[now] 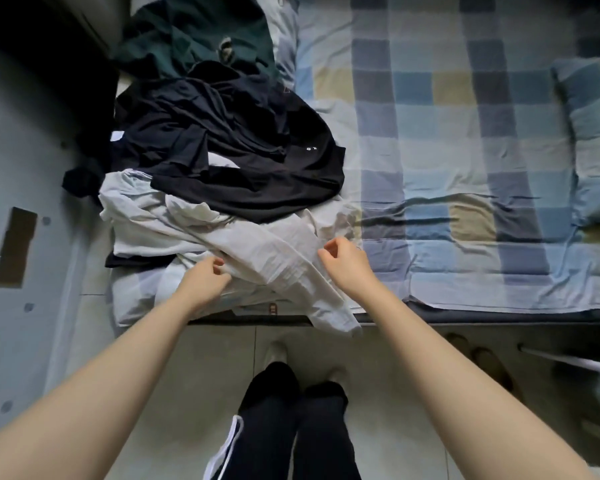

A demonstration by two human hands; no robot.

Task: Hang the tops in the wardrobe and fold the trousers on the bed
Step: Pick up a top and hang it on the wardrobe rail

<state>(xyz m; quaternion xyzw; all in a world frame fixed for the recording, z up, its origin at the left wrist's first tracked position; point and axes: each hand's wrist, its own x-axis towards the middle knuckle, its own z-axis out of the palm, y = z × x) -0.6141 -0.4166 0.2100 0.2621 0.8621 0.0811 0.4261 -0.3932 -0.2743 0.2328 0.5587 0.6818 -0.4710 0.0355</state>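
Head view, looking down over a bed edge [499, 315] covered by a blue, grey and yellow checked sheet [465, 140]. Heap of clothes along the left part of the bed: dark green top [201, 32] farthest away, black garments [229, 143] in the middle, a pale white garment [257, 247] nearest, one end of it drooping over the bed edge toward the floor. Left hand [207, 278] on the near left part of that white garment, fingers curled and pinching the cloth. Right hand [343, 259] at its right side, thumb and fingers curled, pinching a fold of the same cloth. Both forearms bare, reaching forward from the bottom corners. Pillow [593, 140] in matching checks at the far right. Below, pale tiled floor [194, 375], two legs in dark trousers with a white side stripe [291, 427], light slippers on the feet. Pair of brown shoes [478, 358] under the bed edge at right, beside a white rod [568, 362]. Whether the white garment is a top or trousers: cannot tell.
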